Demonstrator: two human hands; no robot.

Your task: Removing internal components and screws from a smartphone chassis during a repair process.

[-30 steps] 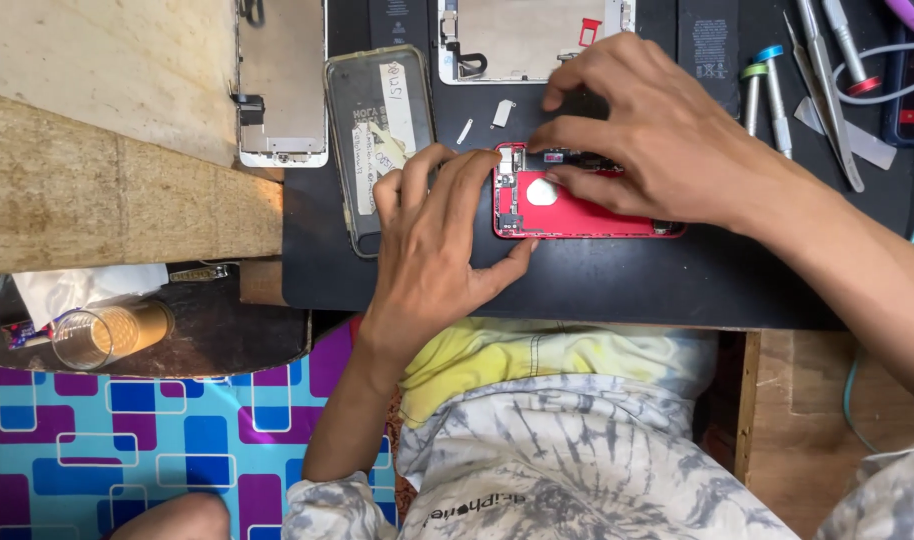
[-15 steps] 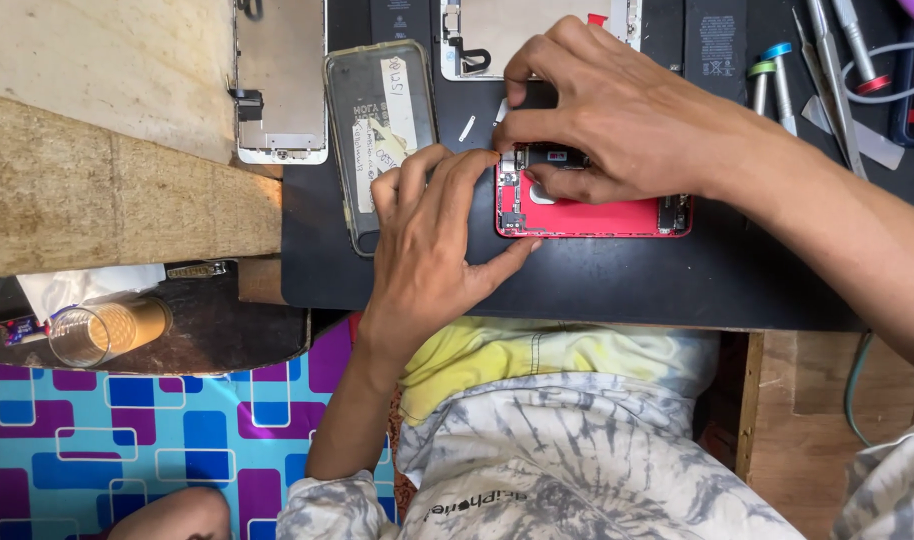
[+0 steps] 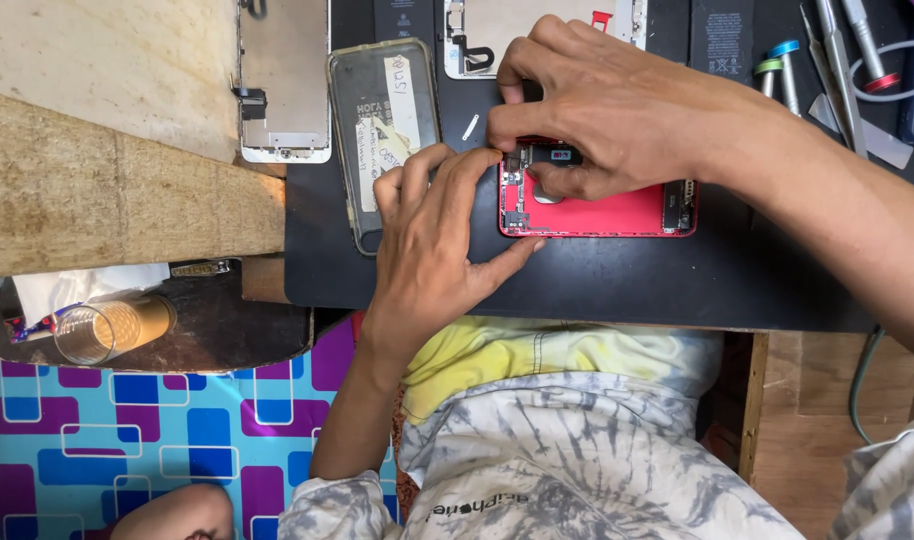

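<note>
Head view: hands [image 3: 617, 110] on red phone [image 3: 617, 210]

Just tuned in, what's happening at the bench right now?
A person is bent over an opened red phone shell on a black mat. The left hand steadies its near-left corner, while the right hand pinches a small part at its upper left end. A clear phone case, loose screens and screwdrivers lie around.

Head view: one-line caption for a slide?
Both hands, left hand and right hand, work on an opened red phone on a black mat.
</note>
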